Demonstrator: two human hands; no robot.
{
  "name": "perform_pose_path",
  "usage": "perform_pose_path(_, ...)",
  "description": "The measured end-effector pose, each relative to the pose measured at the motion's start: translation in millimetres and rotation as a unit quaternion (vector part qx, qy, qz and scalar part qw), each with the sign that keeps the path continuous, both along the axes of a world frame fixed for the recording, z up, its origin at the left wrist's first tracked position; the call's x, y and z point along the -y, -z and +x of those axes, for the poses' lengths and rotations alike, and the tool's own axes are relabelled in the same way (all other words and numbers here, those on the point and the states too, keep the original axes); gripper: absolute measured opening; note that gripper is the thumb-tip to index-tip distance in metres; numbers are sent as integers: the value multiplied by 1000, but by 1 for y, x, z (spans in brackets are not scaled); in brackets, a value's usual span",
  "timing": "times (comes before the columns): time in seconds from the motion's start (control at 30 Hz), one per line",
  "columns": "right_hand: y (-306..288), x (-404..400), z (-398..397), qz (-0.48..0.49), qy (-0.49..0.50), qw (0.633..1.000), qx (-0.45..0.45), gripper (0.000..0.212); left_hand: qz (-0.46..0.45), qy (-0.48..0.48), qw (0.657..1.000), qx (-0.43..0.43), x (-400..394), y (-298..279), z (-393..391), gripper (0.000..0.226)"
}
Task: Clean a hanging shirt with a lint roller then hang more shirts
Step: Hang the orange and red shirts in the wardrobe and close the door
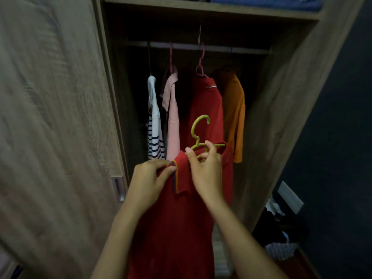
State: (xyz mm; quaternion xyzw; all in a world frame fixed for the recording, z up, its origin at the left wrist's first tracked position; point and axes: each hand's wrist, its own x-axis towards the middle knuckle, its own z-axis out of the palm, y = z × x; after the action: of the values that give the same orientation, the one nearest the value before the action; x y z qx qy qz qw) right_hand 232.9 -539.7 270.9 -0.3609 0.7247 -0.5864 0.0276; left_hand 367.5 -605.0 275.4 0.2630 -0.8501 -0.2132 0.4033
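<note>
Hanging is the step in hand, by my judgement: a red polo shirt (181,218) sits on a green hanger (198,130) held in front of the open wardrobe (281,117). The right hand (205,168) grips the hanger below its hook; the left hand (151,178) pinches the striped collar (175,176). Next, the hook must rise to the rail (221,48), likely between the hung red shirt (205,109) and pink shirt (172,121).
</note>
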Motion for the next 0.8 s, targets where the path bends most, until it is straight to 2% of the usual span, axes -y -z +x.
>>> perform_pose_path(0.07, 2, -1, 3, -17, -31, 999, 35, 67, -2, 13, 1000, -4, -4, 1, -7, 22)
perform_pose_path(0.23, -9, 5, -21, -80, -15, 996, 36, 30, -13, 30, 998, -60, -15, 2, -20, 18)
perform_pose_path(0.37, -8, 0, -47, -103, 13, 990, 91, 29, -8, 33, 995, -90, -25, 4, -20, 16)
perform_pose_path(0.43, -5, -5, -52, -110, 22, 989, 99, 29, 25, 48, 996, -76, -27, 7, -18, 14)
perform_pose_path(0.53, 0, -7, -45, -89, 3, 992, 91, 28, 92, 85, 992, 11, -28, 12, -22, 8)
perform_pose_path(0.63, -1, -15, -37, -69, 17, 996, 60, 34, 120, 95, 988, 21, -31, 21, -29, 9)
perform_pose_path(0.73, 0, -35, -23, -24, 76, 997, 26, 66, 127, 83, 988, -26, -39, 33, -36, 8)
perform_pose_path(0.8, 7, -48, -10, 1, 86, 996, 38, 75, 124, 71, 989, -45, -46, 38, -44, 10)
